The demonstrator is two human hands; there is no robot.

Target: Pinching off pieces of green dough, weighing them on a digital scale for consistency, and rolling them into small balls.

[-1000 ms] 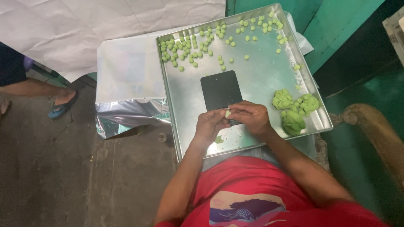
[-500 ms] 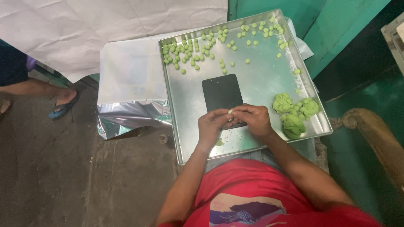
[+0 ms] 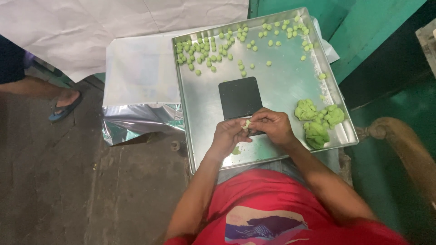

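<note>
Both hands met over the near half of a square metal tray (image 3: 290, 90) that rested on the person's lap. The left hand (image 3: 229, 136) and the right hand (image 3: 272, 126) were curled toward each other, fingertips pinched together on a small pale-green piece of dough (image 3: 246, 124) held between them. That piece hung just above the near edge of a flat black rectangular slab (image 3: 240, 96), which lay on the tray floor at about 12 o'clock from the hands.

At 3 o'clock from the right hand, close to the tray's right rim, sat a lumpy pile of green dough (image 3: 318, 121) in several clumps. At 11 to 1 o'clock, well apart from the hands, many small green dough balls (image 3: 204, 50) were scattered across the far part of the tray, thickest at its far left corner. A thin green smear (image 3: 236, 150) marked the tray floor just under the left hand, at 6 o'clock.

Beyond the tray's left rim, at 10 o'clock, lay a silvery foil sheet (image 3: 136, 122) under white paper (image 3: 141, 68). At 9 o'clock, well apart on the concrete floor, another person's foot in a blue sandal (image 3: 63, 105) showed. The person wore a red shirt (image 3: 281, 208).
</note>
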